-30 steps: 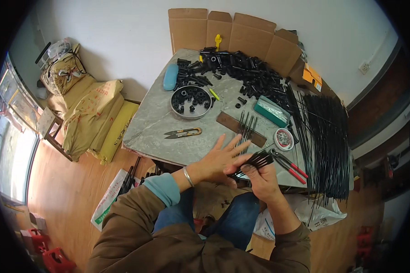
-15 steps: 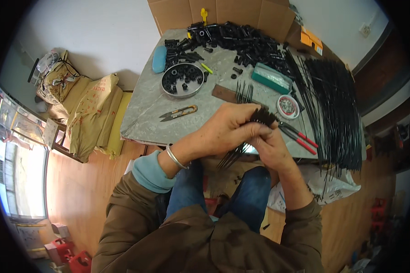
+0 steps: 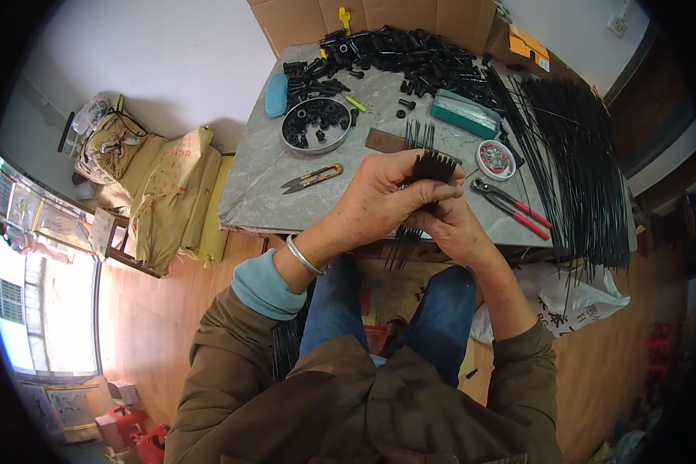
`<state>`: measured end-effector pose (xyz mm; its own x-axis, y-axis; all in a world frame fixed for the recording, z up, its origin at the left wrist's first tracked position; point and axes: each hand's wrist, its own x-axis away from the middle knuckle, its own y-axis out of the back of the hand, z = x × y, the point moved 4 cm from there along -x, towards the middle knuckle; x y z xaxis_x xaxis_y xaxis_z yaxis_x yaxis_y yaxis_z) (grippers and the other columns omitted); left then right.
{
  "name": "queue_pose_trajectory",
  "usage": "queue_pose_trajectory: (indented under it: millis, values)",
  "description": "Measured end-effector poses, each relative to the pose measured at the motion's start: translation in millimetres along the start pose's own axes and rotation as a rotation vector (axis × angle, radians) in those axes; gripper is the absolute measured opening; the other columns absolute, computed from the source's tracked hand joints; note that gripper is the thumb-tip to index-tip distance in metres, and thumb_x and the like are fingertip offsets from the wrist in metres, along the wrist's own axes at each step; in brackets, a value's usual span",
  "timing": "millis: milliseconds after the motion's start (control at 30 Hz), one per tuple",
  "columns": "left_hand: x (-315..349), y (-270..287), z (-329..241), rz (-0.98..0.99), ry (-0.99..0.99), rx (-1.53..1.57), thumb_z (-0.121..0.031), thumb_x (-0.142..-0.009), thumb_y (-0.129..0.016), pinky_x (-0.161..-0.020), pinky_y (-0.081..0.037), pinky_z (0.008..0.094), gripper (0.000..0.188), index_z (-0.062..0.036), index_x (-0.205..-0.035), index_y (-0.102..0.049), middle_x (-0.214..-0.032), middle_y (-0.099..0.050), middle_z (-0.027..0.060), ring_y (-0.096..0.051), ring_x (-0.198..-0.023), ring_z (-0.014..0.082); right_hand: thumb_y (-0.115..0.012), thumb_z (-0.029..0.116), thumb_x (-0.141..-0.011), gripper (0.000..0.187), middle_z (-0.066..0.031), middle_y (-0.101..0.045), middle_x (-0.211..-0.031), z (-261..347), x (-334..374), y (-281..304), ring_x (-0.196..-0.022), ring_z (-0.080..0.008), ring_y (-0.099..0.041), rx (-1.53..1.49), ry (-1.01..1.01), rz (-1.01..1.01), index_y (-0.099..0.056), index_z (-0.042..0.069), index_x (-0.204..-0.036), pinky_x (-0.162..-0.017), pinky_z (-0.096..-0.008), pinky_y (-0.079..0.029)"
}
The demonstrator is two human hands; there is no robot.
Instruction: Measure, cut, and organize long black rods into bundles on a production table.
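My left hand (image 3: 390, 193) is closed on a black comb-like piece (image 3: 435, 165), its row of teeth pointing up and my thumb across its lower part. My right hand (image 3: 460, 232) sits just below and to the right, touching the left, with fingers curled around the same piece; most of its grip is hidden. A bundle of thin black rods (image 3: 420, 134) sticks out above my left hand, and more rod ends show below it. Beyond my fingers lies a flat brown bar (image 3: 384, 141). Red-handled pliers (image 3: 512, 209) lie right of my hands, and thread snips (image 3: 312, 179) lie left.
On the grey table (image 3: 259, 185) stand a round metal tray (image 3: 343, 141) of black parts, a white tub (image 3: 496, 159), a green box (image 3: 465, 114) and a blue case (image 3: 276, 95). Black fittings (image 3: 410, 52) pile at the back. Long black rods (image 3: 576, 170) cover the right side.
The comb-like piece has turned more upright, showing its teeth. My hands have moved slightly up in the picture, still together. The whole view has shifted a little to the right.
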<state>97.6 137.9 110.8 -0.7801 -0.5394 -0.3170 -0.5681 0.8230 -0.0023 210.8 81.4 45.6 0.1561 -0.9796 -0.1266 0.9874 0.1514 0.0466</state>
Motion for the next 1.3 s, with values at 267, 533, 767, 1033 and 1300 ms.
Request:
queue_pose_trajectory:
  millis: [267, 533, 767, 1033, 1300]
  values:
    - [-1.9, -5.3, 1.7, -0.086, -0.079, 0.101, -0.006, -0.089, -0.06, -0.078, -0.051, 0.0236, 0.022, 0.0031, -0.109, -0.062, -0.097, -0.068, 0.0068, -0.063, -0.089, 0.0093, -0.059, 0.002, -0.088, 0.014, -0.0025, -0.066, -0.092, -30.1, 19.4, -17.5, -0.088, -0.0093, -0.06, -0.031, -0.028, -0.244, -0.063, -0.001, -0.101, -0.081, -0.0249, -0.049]
    - [-2.9, -0.6, -6.9, -0.036, -0.039, 0.114, -0.011, -0.09, -0.061, -0.083, -0.049, 0.0251, 0.027, 0.0014, -0.114, -0.059, -0.099, -0.068, 0.0055, -0.061, -0.094, 0.0102, -0.055, 0.002, -0.091, 0.011, -0.0032, -0.067, -0.091, -30.0, 22.9, -20.4, -0.087, -0.0097, -0.06, 0.02, 0.033, -0.327, -0.062, -0.001, -0.099, -0.081, -0.0247, -0.048]
    - [-2.5, 5.4, -4.9, 0.051, -0.017, 0.104, -0.014, -0.095, -0.054, -0.091, -0.048, 0.0309, 0.034, -0.0003, -0.125, -0.052, -0.107, -0.066, 0.0107, -0.06, -0.105, 0.0176, -0.053, 0.004, -0.093, 0.014, -0.0044, -0.067, -0.094, -32.6, 19.4, -18.4, -0.088, -0.0106, -0.06, -0.061, 0.046, -0.318, -0.063, -0.001, -0.103, -0.083, -0.0254, -0.048]
    - [-3.3, 4.5, -1.9, 0.039, -0.035, 0.143, -0.013, -0.095, -0.052, -0.091, -0.048, 0.0308, 0.033, 0.0008, -0.126, -0.051, -0.106, -0.066, 0.0107, -0.061, -0.104, 0.018, -0.052, 0.004, -0.093, 0.015, -0.0034, -0.066, -0.095, -25.6, 14.2, -20.4, -0.092, -0.0112, -0.06, -0.055, 0.0, -0.27, -0.062, -0.001, -0.103, -0.085, -0.0259, -0.047]
    - [-0.8, -0.1, -2.0, 0.051, -0.011, 0.224, -0.007, -0.093, -0.053, -0.089, -0.047, 0.0275, 0.029, 0.0015, -0.121, -0.053, -0.099, -0.065, 0.0069, -0.06, -0.1, 0.0136, -0.054, 0.006, -0.093, 0.014, -0.003, -0.066, -0.094, -26.0, 11.7, -18.5, -0.09, -0.0109, -0.059, -0.078, -0.018, -0.196, -0.064, -0.001, -0.102, -0.083, -0.0259, -0.047]
